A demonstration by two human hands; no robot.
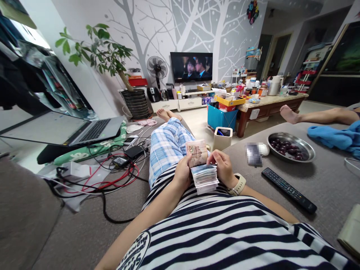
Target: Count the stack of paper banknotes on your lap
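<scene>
A stack of banknotes lies fanned in my lap, its lower edges spread toward my striped shirt. My left hand grips the stack from the left side. Above it, a brownish banknote marked 20 stands up between my hands. My right hand is closed, with thumb and index finger pinched at the right edge of the notes. A pale watch is on my right wrist. How many notes there are cannot be made out.
Left on the sofa are a laptop and tangled cables. To the right lie a remote control, a metal bowl of dark round fruit and a blue cloth. Another person's leg extends in beyond them. A small bin stands ahead.
</scene>
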